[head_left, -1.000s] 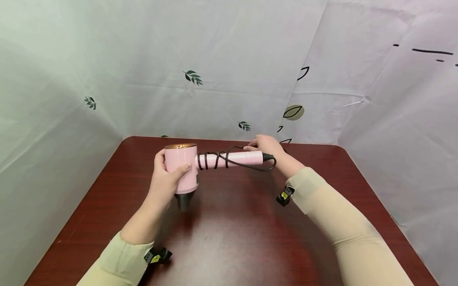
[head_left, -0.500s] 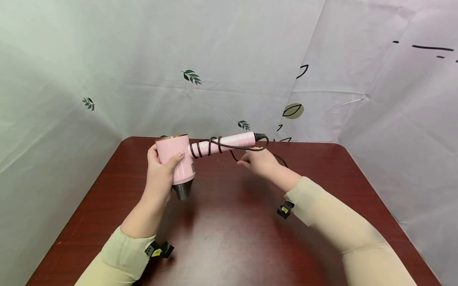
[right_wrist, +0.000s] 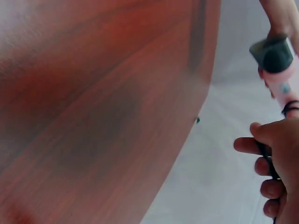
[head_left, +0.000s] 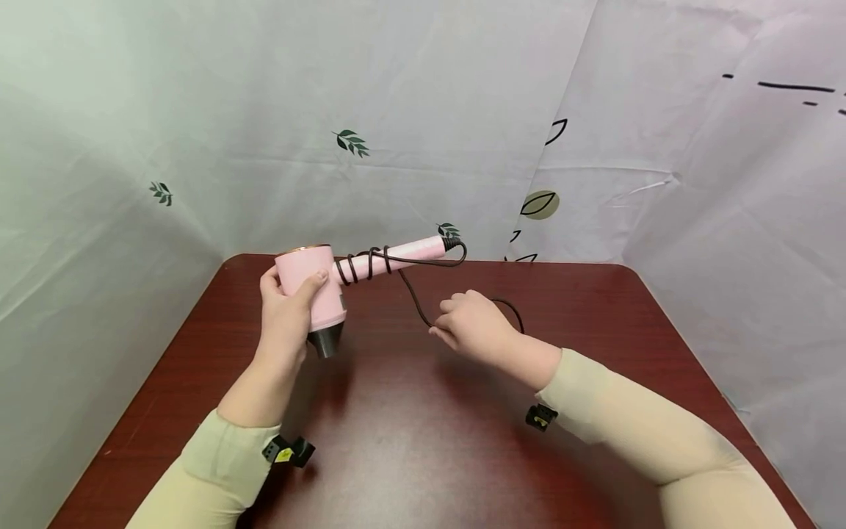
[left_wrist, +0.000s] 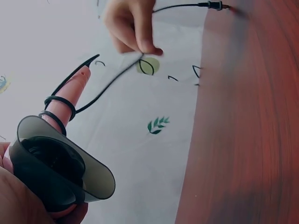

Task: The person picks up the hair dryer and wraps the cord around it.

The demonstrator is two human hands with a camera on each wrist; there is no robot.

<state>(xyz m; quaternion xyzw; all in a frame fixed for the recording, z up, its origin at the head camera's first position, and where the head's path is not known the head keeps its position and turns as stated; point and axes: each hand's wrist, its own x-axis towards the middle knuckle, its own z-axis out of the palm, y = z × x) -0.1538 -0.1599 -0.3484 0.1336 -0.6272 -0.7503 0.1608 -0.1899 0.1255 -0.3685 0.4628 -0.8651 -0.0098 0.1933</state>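
Note:
My left hand (head_left: pixel 286 323) grips the body of a pink hair dryer (head_left: pixel 308 283) above the table, thumb across its front. The dryer's black nozzle (head_left: pixel 326 341) points down, and its handle (head_left: pixel 416 250) slants up to the right. Black power cord (head_left: pixel 416 301) winds round the handle in several loops, then runs down to my right hand (head_left: pixel 477 328). That hand holds the cord in curled fingers, also visible in the right wrist view. The cord's loose end passes behind the right wrist; its plug (left_wrist: pixel 215 5) shows in the left wrist view.
The dark red wooden table (head_left: pixel 410 441) lies under both hands. Pale fabric with leaf prints (head_left: pixel 423 132) hangs behind the table and along its sides. A small black camera sits at each cuff.
My right hand has moved down toward me, drawing a length of cord away from the handle. My left hand has shifted left and slightly up, with the hair dryer's handle tilting upward.

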